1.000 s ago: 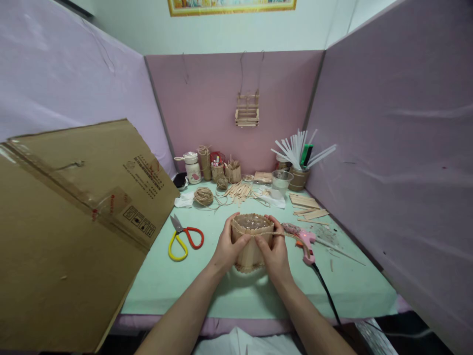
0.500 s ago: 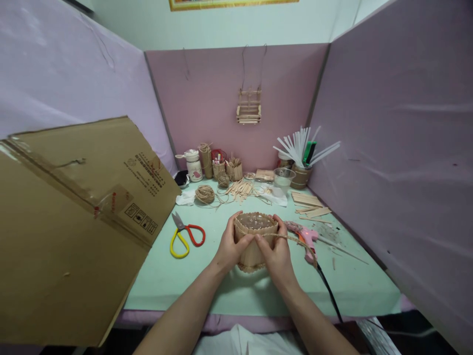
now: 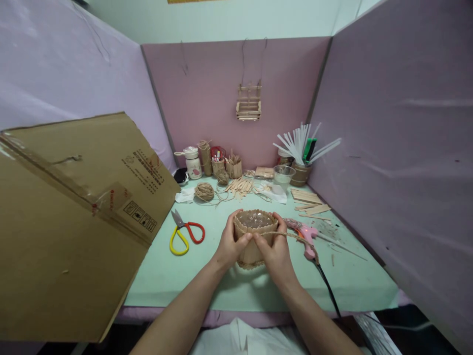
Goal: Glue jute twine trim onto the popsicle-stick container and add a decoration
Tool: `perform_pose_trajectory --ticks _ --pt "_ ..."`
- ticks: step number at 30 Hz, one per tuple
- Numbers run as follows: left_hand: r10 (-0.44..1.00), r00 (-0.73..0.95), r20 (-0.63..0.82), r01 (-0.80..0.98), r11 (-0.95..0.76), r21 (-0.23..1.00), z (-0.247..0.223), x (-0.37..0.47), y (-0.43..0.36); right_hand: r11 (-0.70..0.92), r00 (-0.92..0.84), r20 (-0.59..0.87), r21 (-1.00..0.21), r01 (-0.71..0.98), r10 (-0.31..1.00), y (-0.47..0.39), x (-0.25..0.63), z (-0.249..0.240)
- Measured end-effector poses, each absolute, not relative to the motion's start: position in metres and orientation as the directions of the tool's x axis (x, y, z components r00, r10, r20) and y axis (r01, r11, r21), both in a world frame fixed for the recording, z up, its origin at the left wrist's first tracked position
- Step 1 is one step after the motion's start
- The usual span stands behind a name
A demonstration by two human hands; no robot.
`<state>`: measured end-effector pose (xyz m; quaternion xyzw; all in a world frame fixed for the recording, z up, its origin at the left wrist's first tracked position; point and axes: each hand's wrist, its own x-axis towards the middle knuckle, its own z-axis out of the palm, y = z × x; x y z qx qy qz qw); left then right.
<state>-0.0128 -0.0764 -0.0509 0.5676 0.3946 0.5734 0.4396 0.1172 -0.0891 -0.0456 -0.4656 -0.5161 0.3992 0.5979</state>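
Between both hands is a round pot covered in wooden craft sticks point(image 3: 250, 254), with scalloped edges and a shiny, clear-looking inside. My left hand point(image 3: 229, 246) wraps its left side, thumb on the front near the upper rim. Around the right side curls my right hand point(image 3: 276, 250), its thumb tip close to the left one. A strand of jute twine point(image 3: 297, 236) runs from under the right thumb along the pot's upper front and off to the right. The fingers behind the pot are mostly hidden. Right of it lies a pink glue gun point(image 3: 309, 237) with a black cord.
Scissors point(image 3: 182, 231) with yellow and red handles lie left. Behind are a twine ball point(image 3: 204, 192), loose sticks point(image 3: 240, 186), a plastic cup point(image 3: 284, 176) and a pot of white glue sticks point(image 3: 301, 172). A cardboard sheet point(image 3: 84, 222) leans at left.
Both hands keep the same hold on the pot, thumbs still on its front. The view has shifted slightly, so the scene sits a little higher.
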Motion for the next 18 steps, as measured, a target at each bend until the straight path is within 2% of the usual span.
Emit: perform_pose_trajectory --ticks 8,18 --pt "0.953 0.053 0.297 -0.069 -0.294 0.953 -0.0522 -0.0130 -0.0748 0.253 0.159 0.256 -0.967 0.040 0.953 -0.0888 0.1173 -0.0464" --pt "0.957 0.117 0.267 -0.099 -0.256 0.962 -0.0500 -0.0134 -0.0779 0.285 0.166 0.281 -0.958 -0.004 0.945 -0.0867 0.1243 -0.0465"
